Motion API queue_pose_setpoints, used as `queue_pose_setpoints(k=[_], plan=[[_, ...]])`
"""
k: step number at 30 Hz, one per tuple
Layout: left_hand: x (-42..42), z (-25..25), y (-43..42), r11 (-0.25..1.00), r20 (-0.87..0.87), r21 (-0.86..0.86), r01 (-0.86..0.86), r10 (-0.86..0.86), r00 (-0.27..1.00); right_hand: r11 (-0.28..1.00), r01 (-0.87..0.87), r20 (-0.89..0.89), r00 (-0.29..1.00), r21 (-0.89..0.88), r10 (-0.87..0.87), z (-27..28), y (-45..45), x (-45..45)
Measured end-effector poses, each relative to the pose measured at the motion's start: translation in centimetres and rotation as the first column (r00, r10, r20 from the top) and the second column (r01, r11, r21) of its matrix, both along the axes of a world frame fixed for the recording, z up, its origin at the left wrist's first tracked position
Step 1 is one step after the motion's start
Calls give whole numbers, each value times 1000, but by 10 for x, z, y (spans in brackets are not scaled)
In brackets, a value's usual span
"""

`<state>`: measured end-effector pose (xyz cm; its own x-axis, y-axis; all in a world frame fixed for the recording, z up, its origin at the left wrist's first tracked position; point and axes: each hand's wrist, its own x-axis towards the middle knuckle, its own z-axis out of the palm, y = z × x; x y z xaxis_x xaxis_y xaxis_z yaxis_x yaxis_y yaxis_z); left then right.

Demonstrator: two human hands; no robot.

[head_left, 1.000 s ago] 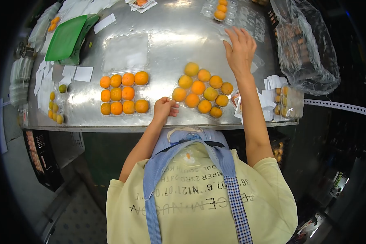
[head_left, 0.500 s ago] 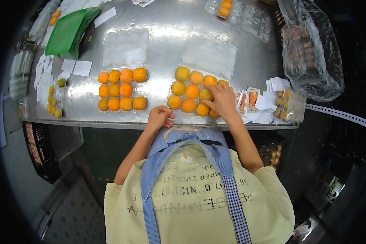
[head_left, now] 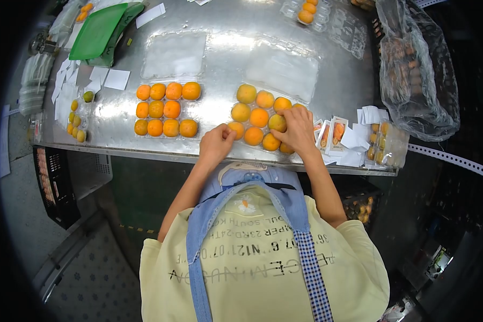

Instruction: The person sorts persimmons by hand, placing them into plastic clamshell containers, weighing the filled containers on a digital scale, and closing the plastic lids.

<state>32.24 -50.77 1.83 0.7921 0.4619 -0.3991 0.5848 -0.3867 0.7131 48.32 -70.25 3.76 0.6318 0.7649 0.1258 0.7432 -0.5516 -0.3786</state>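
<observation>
A clear plastic clamshell tray of oranges lies at the table's front edge, its lid folded back. My right hand reaches over the tray's right side, fingers and thumb around a greenish orange; it partly covers neighbouring oranges. At the tray's near left corner is my left hand, thumb and fingertips pinched together beside an orange. Whatever is in that pinch cannot be made out. Further left sits a second open tray of oranges, with one gap at the right of its middle row.
Printed cards and white slips lie to the right, by a closed pack of fruit. A green plastic tray, paper slips and small fruit are at left. Another pack stands at the back.
My left hand has risen from the table's edge to the near left corner of the tray, fingertips now pinched upward. My right hand stays over the same oranges. The camera view has shifted slightly.
</observation>
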Motion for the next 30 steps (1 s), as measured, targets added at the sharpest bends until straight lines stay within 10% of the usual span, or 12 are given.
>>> queue_pose_setpoints(k=[8, 11, 16, 22, 30], plan=[[13, 4, -17, 936, 245, -351, 10, 81, 966, 972, -55, 6, 998, 227, 55, 24, 13, -17], [27, 20, -22, 403, 119, -915, -19, 315, 942, 956, -171, -147, 967, 239, 209, 45, 34, -34], [14, 18, -6, 190, -19, -978, -84, 321, 947, 947, 6, -386, 914, 322, 126, 17, 67, -8], [6, 0, 0, 208, 45, -976, -58, 460, 887, 984, -170, -40, 984, 50, 172, -18, 100, 17], [11, 0, 5, 344, 87, -934, -98, 486, 869, 971, -37, -201, 976, 237, 86, -19, 101, 20]])
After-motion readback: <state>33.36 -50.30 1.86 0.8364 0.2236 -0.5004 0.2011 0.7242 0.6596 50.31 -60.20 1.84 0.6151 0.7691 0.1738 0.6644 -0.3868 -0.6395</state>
